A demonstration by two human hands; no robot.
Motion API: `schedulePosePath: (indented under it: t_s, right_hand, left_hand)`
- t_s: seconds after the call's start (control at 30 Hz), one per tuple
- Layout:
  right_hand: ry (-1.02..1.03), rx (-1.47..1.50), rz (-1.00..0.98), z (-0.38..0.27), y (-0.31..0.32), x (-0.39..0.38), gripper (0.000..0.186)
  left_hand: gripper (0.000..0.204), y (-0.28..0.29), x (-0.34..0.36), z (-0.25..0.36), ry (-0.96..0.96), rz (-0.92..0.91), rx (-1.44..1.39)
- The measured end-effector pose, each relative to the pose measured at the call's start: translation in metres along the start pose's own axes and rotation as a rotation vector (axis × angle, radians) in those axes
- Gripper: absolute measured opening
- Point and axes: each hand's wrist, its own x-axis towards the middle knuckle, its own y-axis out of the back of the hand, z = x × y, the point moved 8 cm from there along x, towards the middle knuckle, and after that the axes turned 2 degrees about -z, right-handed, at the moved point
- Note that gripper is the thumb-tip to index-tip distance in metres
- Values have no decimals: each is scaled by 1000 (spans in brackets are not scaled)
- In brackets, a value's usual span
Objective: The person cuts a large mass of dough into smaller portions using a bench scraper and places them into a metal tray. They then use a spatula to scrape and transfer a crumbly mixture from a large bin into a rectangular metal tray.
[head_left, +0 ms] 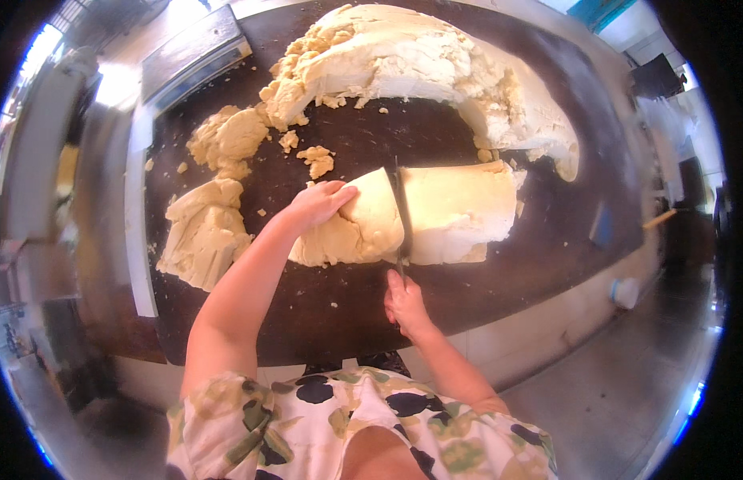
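A long block of pale yellow dough lies across the dark worktop, divided by a long knife into a left piece and a right piece. My left hand rests on the upper left of the left piece, fingers stretched over its surface. My right hand is closed round the knife's handle at the near side of the block, with the blade running away from me between the two pieces. Whether the blade reaches the worktop is hidden.
A large curved mass of dough spans the back of the dark worktop. Lumps and a torn heap lie at the left, beside small crumbs. A flat metal scale stands at the back left. A blue scraper-like object is at the right.
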Motion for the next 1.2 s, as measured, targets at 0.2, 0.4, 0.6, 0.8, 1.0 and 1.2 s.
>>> schedulePosePath:
  t_s: [0.2,0.4,0.6,0.8,1.0,1.2]
  right_hand:
    - [181,-234,-59,-38,-74,12,40]
    - [367,-611,-379,-110,-194,55,41]
    - [248,-202,-486,-118,-140,-43,27]
    - [147,-75,-85,-98,53,-125,34]
    - [42,64,-40,-91,143,-144,34]
    - [-44,-44,10,-92,203,-101,33]
  left_hand:
    - [45,6,-113,-88,-95,202,-883]
    - [57,-7,-159,-167,-115,412,-964]
    - [41,33,-204,-146,-173,770,-817]
    - [18,28,-172,-18,-281,581,-582]
    - [26,-25,-69,205,-702,568,-44]
    - [43,-134,50,348,-537,259,566]
